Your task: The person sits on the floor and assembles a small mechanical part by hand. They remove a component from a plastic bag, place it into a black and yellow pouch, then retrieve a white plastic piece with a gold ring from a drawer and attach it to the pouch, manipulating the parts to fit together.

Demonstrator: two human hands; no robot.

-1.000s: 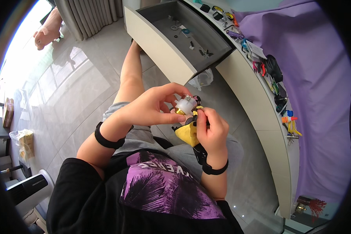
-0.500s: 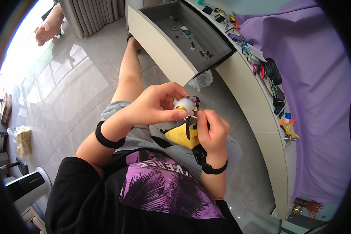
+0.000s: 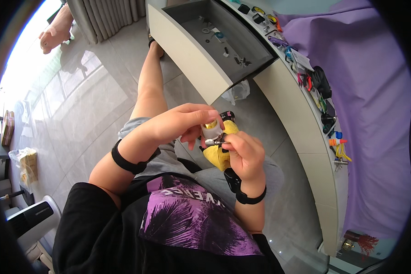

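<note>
In my left hand [image 3: 187, 122] is a small white rounded piece [image 3: 211, 132] with a gold-coloured band, its fingers curled around it from above. My right hand [image 3: 246, 150] pinches a slim silver metal part [image 3: 212, 142] between thumb and fingers, right against the lower side of the white piece. Whether the two parts touch or are joined, I cannot tell. Below both hands, by my knee, is a soft yellow thing [image 3: 216, 158] with dark parts, partly hidden by my right hand.
Ahead, a pale drawer [image 3: 187, 48] is pulled out, with several small parts on its grey bottom. To the right a long white cabinet [image 3: 283, 100] carries several tools and small items along its top, beside a purple cloth [image 3: 374, 114]. A plastic bag [image 3: 237, 92] lies under the drawer.
My left hand has rolled over the white piece, turning its gold band upward. My right hand has shifted slightly left and down, and the silver part now shows in its fingers.
</note>
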